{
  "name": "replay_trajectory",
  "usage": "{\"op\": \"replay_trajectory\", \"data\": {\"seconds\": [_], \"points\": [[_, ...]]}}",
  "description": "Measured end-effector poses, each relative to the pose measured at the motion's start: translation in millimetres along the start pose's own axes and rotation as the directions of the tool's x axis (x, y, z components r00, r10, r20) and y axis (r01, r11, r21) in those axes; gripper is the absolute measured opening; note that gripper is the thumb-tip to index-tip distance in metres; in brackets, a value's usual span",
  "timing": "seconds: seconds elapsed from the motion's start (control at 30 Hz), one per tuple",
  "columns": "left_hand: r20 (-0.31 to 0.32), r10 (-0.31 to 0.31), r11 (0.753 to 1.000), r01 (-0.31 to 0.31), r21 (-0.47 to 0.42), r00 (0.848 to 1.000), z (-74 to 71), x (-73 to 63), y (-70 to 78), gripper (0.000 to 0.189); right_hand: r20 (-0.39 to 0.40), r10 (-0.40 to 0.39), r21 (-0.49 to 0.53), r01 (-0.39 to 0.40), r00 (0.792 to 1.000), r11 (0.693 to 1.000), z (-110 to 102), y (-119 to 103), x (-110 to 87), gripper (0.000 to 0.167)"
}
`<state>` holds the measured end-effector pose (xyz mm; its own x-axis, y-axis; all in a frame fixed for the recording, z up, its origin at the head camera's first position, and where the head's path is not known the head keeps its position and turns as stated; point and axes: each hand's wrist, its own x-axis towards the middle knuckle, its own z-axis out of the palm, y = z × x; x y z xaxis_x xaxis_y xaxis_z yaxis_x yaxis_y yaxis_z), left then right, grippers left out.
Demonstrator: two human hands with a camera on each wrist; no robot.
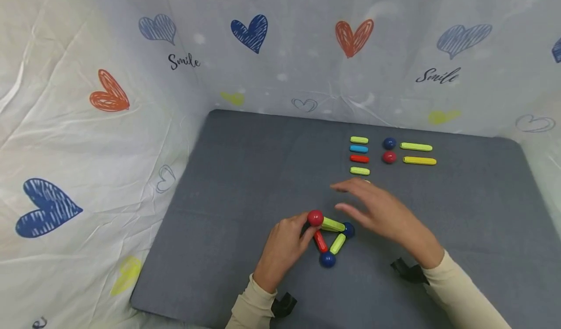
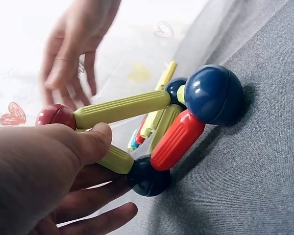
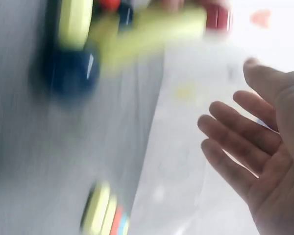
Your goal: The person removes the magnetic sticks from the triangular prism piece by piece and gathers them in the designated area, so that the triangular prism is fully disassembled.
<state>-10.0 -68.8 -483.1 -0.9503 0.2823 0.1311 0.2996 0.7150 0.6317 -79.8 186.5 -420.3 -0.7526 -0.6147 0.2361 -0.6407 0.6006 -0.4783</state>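
Observation:
A toy structure of balls and ribbed rods stands on the grey mat. Its red ball [image 1: 315, 217] is on top; a blue ball [image 1: 327, 259] and a red rod [image 2: 178, 140] are at its base. A long yellow-green rod [image 2: 122, 108] slants from the red ball to another blue ball [image 1: 348, 229]. My left hand [image 1: 284, 244] pinches the structure just below the red ball, thumb against a yellow-green rod in the left wrist view. To the right of the structure, my right hand [image 1: 383, 212] is apart from it, fingers extended and holding nothing.
Short rods in yellow-green, blue [image 1: 359, 149] and red [image 1: 359, 158] lie in a column beyond the right hand. Beside them are a loose blue ball [image 1: 389, 143], a red ball [image 1: 389, 157] and two longer rods [image 1: 419, 160]. A heart-printed cloth [image 1: 280, 51] rises behind the mat.

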Motion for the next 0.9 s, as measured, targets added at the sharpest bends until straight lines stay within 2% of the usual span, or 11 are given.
{"op": "replay_trajectory", "data": {"seconds": [0.1,0.17,0.33,0.43,0.67,0.9], "points": [[-0.01,0.013,1.0,-0.013,0.009,1.0,0.1,-0.2,-0.2,0.014,0.066,-0.091,0.04,0.088,0.994,0.995,15,-24,2.6,0.053],[-0.014,0.019,1.0,-0.019,0.018,1.0,0.2,-0.4,-0.3,0.013,0.083,-0.134,0.036,0.131,0.988,0.991,23,-34,3.9,0.055],[-0.018,0.015,1.0,-0.014,0.027,1.0,-0.2,-0.6,0.0,0.011,0.093,-0.17,-0.024,0.173,0.981,0.985,35,-46,7.1,0.053],[-0.017,0.009,1.0,-0.009,0.024,1.0,-0.7,-0.9,0.2,0.012,0.098,-0.153,-0.045,0.158,0.983,0.986,38,-49,7.7,0.049],[-0.026,0.019,0.999,-0.017,0.048,0.999,1.3,-2.2,-0.6,0.011,0.104,-0.103,-0.016,0.105,0.989,0.994,40,-52,6.8,0.043],[-0.031,0.034,0.999,-0.033,0.028,0.999,3.0,-2.2,-0.6,0.012,0.066,-0.053,0.029,0.051,0.996,0.998,38,-53,5.3,0.043]]}}
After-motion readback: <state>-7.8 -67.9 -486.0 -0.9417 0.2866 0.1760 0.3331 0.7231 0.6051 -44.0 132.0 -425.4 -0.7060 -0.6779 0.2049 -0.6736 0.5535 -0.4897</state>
